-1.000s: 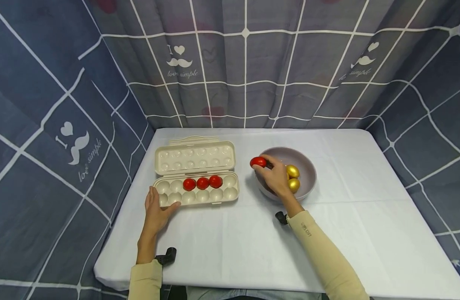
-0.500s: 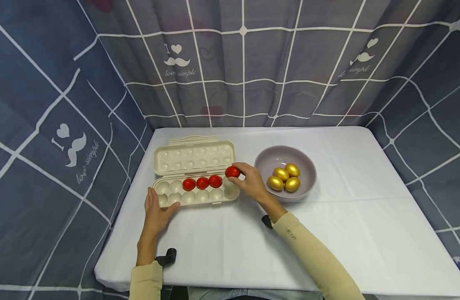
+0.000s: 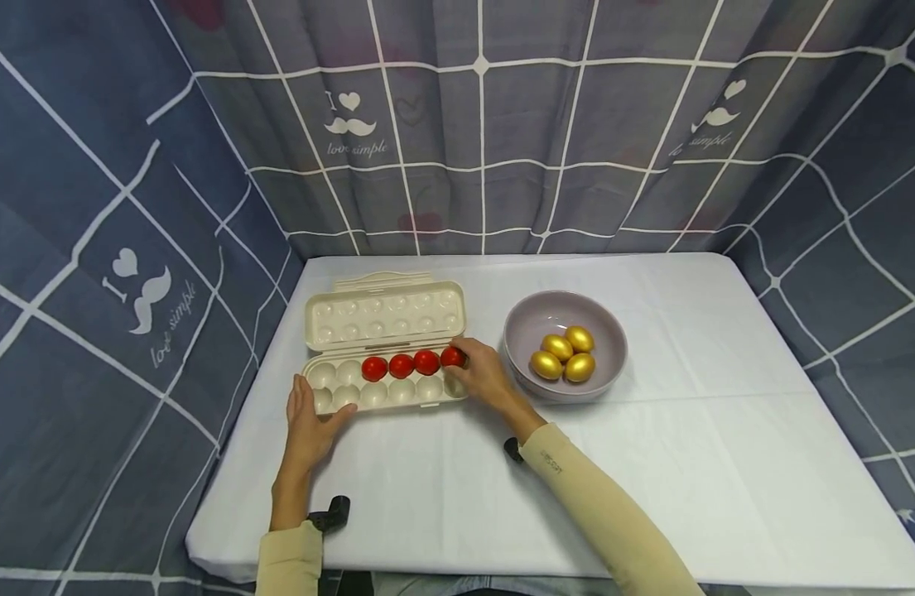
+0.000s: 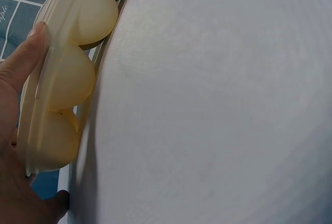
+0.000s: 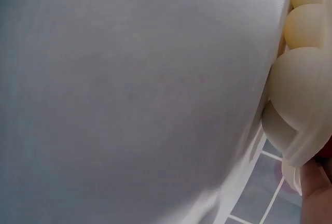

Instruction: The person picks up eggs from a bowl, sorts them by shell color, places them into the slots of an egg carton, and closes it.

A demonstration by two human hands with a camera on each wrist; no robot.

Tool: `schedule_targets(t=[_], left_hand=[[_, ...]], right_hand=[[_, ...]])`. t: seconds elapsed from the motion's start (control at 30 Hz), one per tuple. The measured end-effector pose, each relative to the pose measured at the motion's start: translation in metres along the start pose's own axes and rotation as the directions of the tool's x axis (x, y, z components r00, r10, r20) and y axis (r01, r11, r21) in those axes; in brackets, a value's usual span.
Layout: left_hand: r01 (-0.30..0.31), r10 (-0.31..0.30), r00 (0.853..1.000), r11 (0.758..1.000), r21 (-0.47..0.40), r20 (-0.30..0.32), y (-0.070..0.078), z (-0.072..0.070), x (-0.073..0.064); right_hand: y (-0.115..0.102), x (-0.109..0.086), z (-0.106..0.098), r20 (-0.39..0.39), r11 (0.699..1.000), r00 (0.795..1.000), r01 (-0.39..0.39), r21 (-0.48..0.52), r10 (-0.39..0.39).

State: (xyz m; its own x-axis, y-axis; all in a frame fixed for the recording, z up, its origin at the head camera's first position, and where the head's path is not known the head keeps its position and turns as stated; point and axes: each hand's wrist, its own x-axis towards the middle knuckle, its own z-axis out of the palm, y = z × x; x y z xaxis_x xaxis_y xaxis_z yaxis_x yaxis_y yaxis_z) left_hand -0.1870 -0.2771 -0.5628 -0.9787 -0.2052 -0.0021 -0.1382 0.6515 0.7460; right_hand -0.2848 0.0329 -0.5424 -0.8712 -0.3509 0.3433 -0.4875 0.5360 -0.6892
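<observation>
An open cream egg carton (image 3: pixel 386 389) lies on the white table, its lid folded back. Three red eggs (image 3: pixel 401 365) sit in its far row. My right hand (image 3: pixel 481 377) pinches a fourth red egg (image 3: pixel 453 357) at the cup just right of them. My left hand (image 3: pixel 308 422) rests against the carton's near left corner, fingers straight. The left wrist view shows the carton's cups (image 4: pixel 67 79) from the side with my thumb (image 4: pixel 21 63) against them. In the right wrist view only the carton's underside (image 5: pixel 298 89) and cloth appear.
A grey bowl (image 3: pixel 606 331) right of the carton holds three gold eggs (image 3: pixel 564 354). The table's (image 3: pixel 695 463) edges are ringed by blue checked curtains.
My right hand carried a red egg from the bowl leftward and down to the carton's far row. The left hand stayed at the carton's corner.
</observation>
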Motion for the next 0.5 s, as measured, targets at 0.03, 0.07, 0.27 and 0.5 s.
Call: schedule_targets(t=[0.03, 0.07, 0.27, 0.5], left_hand=[[0.001, -0.001, 1.0, 1.0, 0.001, 0.0, -0.0005, 0.0, -0.0001], [0.003, -0.003, 1.0, 1.0, -0.001, -0.001, -0.0007, -0.0001, -0.0002], [0.003, -0.003, 1.0, 1.0, -0.004, 0.003, -0.0008, 0.0003, 0.0017], [-0.003, 0.003, 1.0, 1.0, -0.005, 0.006, -0.0021, 0.0001, 0.0003]], right_hand=[[0.0002, 0.0001, 0.0012, 0.0, 1.0, 1.0, 0.003, -0.002, -0.003], [0.0002, 0.0002, 0.0021, -0.001, 1.0, 1.0, 0.003, -0.003, -0.003], [0.0006, 0.001, 0.004, 0.008, 0.999, 1.0, -0.001, -0.043, 0.001], [0.0036, 0.0015, 0.0042, 0.009, 0.999, 1.0, -0.002, -0.035, 0.002]])
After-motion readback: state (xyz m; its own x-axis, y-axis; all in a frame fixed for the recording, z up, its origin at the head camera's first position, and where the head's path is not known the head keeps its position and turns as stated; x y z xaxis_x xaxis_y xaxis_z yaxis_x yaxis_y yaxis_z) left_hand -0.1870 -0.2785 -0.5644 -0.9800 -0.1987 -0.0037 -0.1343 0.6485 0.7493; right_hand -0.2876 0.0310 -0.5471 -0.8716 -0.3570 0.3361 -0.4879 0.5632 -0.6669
